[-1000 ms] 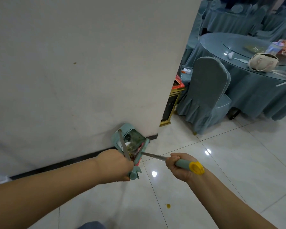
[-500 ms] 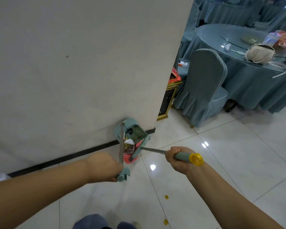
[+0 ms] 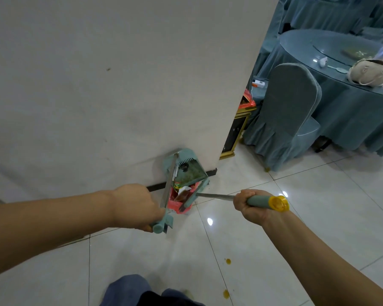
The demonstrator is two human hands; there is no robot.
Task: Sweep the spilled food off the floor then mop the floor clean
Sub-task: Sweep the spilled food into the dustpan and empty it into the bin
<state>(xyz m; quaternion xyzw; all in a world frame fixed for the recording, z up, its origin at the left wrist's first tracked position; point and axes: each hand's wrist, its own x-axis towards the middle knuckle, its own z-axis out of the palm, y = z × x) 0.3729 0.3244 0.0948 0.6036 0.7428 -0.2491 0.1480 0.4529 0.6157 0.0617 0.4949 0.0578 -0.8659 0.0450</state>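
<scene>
My left hand (image 3: 135,207) grips the teal end of the dustpan handle (image 3: 169,183). The teal dustpan (image 3: 190,171) stands against the white wall, tipped up, with wrappers and food scraps in it. My right hand (image 3: 251,205) grips the broom handle (image 3: 266,201) near its yellow cap. Its metal shaft runs left to the dustpan, where a red part (image 3: 175,204) sits at the pan's mouth. Two small orange food spots (image 3: 228,261) lie on the white floor tiles near my feet.
A white wall (image 3: 119,85) fills the left and ends at a corner. Right of it stand a gold-trimmed bin (image 3: 237,131), a blue covered chair (image 3: 287,115) and a round blue-clothed table (image 3: 345,102) with a cream handbag (image 3: 370,72). My legs show at the bottom edge.
My view has tilted down and my feet have come into sight. Both hands keep their grips; the dustpan handle has swung more upright and the waste has slid to the pan's lower end.
</scene>
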